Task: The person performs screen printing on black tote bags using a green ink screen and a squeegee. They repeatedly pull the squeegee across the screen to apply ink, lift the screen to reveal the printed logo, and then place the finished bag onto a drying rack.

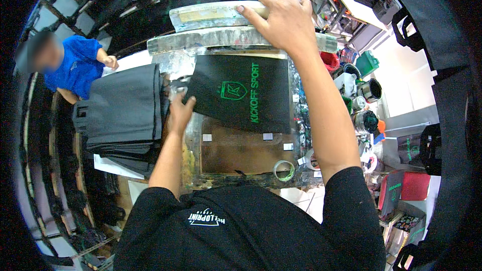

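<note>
Lying on the brown board [231, 158]: black bag [238, 105], slightly skewed, with a green crest and sideways green lettering; the board's near part shows past its edge.
Left hand [181, 113]: at the bag's left edge, thumb apart from fingers; whether they pinch anything, I cannot tell.
Right hand [291, 20]: beyond the board, fingers curled over a pale frame [206, 16].
Tape ring [276, 172]: board's near right corner.
Dark stack [120, 103]: left of the board.
Black shirt [251, 221]: nearer than the board, white lettering upside down.
</note>
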`<state>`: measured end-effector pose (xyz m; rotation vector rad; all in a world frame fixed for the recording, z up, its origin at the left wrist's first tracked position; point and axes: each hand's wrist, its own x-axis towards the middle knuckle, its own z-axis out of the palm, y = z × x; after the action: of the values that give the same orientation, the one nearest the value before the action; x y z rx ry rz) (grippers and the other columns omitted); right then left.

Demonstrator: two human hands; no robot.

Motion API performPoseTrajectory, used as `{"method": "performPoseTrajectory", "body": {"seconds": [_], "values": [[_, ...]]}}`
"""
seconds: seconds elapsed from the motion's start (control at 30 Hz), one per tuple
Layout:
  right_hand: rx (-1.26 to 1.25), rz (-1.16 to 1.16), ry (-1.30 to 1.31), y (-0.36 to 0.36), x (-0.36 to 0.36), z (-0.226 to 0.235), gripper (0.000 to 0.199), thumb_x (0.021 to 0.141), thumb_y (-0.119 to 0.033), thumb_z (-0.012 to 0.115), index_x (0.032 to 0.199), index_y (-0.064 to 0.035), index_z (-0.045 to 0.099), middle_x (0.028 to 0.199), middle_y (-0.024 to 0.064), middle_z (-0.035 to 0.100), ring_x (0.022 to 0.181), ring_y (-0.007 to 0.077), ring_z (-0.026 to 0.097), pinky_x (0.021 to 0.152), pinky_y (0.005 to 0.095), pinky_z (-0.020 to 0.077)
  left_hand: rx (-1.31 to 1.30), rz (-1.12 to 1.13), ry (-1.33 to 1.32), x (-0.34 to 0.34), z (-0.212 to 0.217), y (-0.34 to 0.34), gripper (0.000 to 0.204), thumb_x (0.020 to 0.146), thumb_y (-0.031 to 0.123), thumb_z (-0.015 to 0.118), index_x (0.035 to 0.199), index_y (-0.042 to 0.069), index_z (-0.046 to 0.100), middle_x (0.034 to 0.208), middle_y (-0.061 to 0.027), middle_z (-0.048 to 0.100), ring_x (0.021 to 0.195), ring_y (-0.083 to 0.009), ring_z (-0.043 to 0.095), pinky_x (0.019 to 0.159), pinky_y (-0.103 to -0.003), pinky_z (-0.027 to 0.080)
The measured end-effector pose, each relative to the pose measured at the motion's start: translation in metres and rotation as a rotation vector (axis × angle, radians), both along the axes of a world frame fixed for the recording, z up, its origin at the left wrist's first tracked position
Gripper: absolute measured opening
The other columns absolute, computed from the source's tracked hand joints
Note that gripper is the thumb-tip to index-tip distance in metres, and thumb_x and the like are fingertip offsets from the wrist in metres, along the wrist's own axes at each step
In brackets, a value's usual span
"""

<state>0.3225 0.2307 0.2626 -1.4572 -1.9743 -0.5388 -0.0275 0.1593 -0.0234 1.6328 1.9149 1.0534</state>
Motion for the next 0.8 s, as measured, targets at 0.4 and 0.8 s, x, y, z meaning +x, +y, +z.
{"method": "performPoseTrajectory", "body": {"seconds": [0.4,0.8], "values": [[-0.113,-0.041,-0.004,-0.028,0.003,0.003,0.058,0.097,-0.064,0.061,0.104,-0.0082,0.073,0.099,0.0141,0.071,0.103,0.0346,0.065,0.093,0.0556,0.0413,-0.134,0.315,-0.428,-0.240,0.188,-0.026,0.053,0.088,0.012,0.084,0.138,0.006,0.066,0.104,-0.0048,0.076,0.071,-0.0078,0.066,0.051,-0.023,0.043],[-0.137,-0.090,-0.044,-0.027,0.003,0.011,0.055,0.099,-0.060,0.063,0.104,-0.0063,0.073,0.093,0.0159,0.069,0.097,0.0335,0.064,0.096,0.0516,0.0412,0.445,0.680,0.572,-0.250,0.085,-0.079,0.038,0.096,0.028,0.076,0.122,0.001,0.068,0.125,-0.0191,0.068,0.119,-0.0390,0.061,0.103,-0.049,0.047]]}}
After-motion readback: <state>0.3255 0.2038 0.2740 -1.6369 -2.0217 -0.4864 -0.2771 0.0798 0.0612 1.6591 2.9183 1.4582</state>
